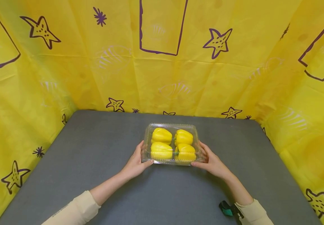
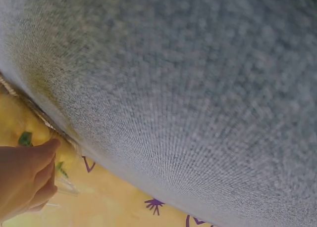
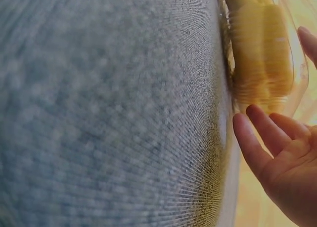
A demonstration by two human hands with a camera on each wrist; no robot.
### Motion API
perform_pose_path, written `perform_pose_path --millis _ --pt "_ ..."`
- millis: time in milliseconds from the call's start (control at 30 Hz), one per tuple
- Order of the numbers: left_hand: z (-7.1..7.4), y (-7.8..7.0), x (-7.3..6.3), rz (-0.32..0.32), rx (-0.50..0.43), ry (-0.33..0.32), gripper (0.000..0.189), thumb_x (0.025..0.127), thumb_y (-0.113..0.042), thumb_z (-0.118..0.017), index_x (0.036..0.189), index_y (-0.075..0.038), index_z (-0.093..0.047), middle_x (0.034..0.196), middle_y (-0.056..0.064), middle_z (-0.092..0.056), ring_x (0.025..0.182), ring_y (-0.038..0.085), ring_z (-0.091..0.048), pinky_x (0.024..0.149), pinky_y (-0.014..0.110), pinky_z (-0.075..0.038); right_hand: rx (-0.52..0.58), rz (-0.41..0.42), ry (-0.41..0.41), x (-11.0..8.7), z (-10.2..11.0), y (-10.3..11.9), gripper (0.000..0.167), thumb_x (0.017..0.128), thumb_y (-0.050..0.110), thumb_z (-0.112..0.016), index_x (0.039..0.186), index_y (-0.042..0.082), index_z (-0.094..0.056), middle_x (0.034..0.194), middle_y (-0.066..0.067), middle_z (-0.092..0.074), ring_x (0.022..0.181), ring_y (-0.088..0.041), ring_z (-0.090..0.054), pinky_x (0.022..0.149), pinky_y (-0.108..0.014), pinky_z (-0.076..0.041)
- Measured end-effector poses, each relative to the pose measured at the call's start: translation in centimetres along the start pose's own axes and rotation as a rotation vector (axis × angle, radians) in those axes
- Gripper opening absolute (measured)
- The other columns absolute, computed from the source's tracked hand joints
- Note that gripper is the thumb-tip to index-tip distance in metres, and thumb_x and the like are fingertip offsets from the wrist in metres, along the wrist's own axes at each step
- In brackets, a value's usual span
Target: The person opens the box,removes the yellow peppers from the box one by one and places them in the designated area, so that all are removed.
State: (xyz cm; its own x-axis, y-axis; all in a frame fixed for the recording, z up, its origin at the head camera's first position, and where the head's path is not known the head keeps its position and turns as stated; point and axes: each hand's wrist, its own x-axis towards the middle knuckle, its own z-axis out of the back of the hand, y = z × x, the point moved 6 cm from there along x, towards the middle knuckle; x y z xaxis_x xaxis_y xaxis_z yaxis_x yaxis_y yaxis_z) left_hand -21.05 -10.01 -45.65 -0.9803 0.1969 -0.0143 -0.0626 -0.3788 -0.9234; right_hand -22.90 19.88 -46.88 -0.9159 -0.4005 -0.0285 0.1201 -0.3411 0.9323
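Note:
A clear plastic clamshell container (image 1: 173, 161) sits near the middle of the grey table, its lid down over yellow bell peppers (image 1: 162, 136) in two rows. My left hand (image 1: 136, 162) grips its left end, thumb at the front left corner and fingers along the side. At the opposite end my right hand (image 1: 213, 164) holds it, thumb on the front right corner. The right wrist view shows slightly bent, spread fingers (image 3: 267, 138) with their tips right at the container's end. Part of the left hand's fingers is hidden behind the container in the head view.
The grey table (image 1: 100, 131) has its back edge against a yellow cloth backdrop (image 1: 111, 75) printed with starfish and fish bones, which also runs along both sides. A black and teal strapped device (image 1: 227, 208) is at the right sleeve's cuff.

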Motion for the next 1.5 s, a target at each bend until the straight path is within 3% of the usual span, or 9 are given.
perform_pose_path --millis 633,1000,1267,1500 --pt "0.34 0.10 -0.10 -0.057 -0.020 0.070 0.084 0.091 -0.005 -0.065 0.151 0.008 -0.009 0.153 0.031 -0.022 0.140 0.043 -0.027 0.111 0.055 -0.025 0.007 0.001 0.015 -0.02 -0.08 -0.23 0.098 0.085 0.019 -0.078 0.156 0.009 -0.011 0.158 -0.021 -0.021 0.113 -0.032 -0.061 0.087 -0.032 -0.053" --pt "0.22 0.16 -0.11 -0.067 -0.143 0.110 0.081 0.092 0.002 -0.061 0.151 0.009 -0.006 0.154 0.032 -0.018 0.138 0.045 -0.028 0.107 0.051 -0.031 -0.011 0.011 0.002 -0.02 0.03 -0.15 0.098 0.084 0.019 -0.078 0.156 0.007 -0.012 0.158 -0.021 -0.022 0.123 -0.036 -0.053 0.092 -0.033 -0.050" --pt "0.45 0.27 -0.05 -0.065 -0.161 0.139 0.079 0.093 0.001 -0.060 0.151 0.009 -0.006 0.153 0.032 -0.022 0.138 0.044 -0.030 0.107 0.049 -0.031 -0.039 -0.002 -0.019 -0.16 0.21 -0.06 0.096 0.083 0.022 -0.079 0.155 0.009 -0.017 0.155 -0.019 -0.031 0.131 -0.033 -0.046 0.101 -0.044 -0.042" --pt "0.65 0.46 -0.05 -0.064 -0.143 0.149 0.079 0.093 0.000 -0.061 0.151 0.007 -0.008 0.152 0.031 -0.023 0.138 0.043 -0.031 0.105 0.047 -0.033 -0.057 -0.023 -0.016 -0.17 0.20 -0.18 0.097 0.084 0.025 -0.078 0.156 0.009 -0.015 0.156 -0.019 -0.028 0.132 -0.035 -0.044 0.102 -0.051 -0.040"
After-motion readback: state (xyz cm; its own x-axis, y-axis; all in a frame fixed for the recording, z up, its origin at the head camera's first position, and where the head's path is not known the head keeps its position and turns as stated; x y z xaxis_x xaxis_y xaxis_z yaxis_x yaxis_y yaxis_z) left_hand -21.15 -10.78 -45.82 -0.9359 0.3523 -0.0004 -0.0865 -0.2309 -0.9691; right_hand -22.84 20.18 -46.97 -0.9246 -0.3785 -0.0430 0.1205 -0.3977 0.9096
